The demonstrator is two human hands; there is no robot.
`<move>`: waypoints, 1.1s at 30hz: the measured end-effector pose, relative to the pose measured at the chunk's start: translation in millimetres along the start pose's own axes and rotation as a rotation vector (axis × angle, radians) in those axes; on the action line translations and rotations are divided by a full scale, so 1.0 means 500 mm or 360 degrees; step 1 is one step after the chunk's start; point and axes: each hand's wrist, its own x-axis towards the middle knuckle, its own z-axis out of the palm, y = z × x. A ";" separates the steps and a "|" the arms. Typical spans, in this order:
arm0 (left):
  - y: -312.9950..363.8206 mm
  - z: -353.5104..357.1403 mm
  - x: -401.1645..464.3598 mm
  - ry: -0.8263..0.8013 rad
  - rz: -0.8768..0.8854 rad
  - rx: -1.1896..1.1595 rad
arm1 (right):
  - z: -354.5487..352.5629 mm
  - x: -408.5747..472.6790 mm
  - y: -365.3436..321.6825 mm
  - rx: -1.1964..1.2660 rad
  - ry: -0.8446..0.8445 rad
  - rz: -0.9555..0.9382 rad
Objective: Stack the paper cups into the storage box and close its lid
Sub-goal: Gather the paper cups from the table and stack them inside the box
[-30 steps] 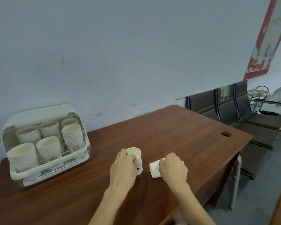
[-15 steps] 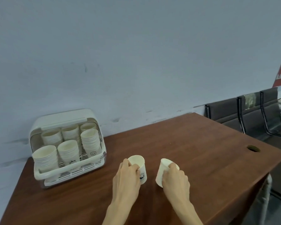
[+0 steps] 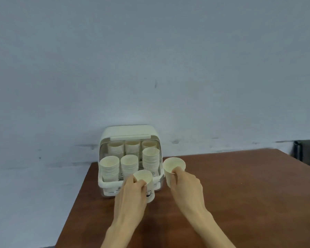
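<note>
A cream storage box [image 3: 104, 183] stands at the table's far left corner against the wall, its lid [image 3: 129, 132] swung up and back. Inside are several stacks of white paper cups [image 3: 109, 167]. My left hand [image 3: 131, 196] grips one paper cup [image 3: 145, 179] with a small dark print, held upright just in front of the box. My right hand [image 3: 185, 187] holds a second cup [image 3: 173, 166] by its side, lifted beside the box's right end, mouth tilted toward me.
The brown wooden table [image 3: 240, 194] stretches to the right and toward me. A pale blue-grey wall [image 3: 150, 68] rises directly behind the box. Part of a dark chair [image 3: 306, 151] shows at the right edge.
Both hands lifted their cups off the table and carried them left to the box. The right cup turned from lying on its side to upright. My view swung left.
</note>
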 end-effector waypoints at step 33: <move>-0.179 -0.078 0.194 0.0282 -0.0068 0.0357 | 0.212 0.159 -0.172 -0.0411 -0.0516 -0.0568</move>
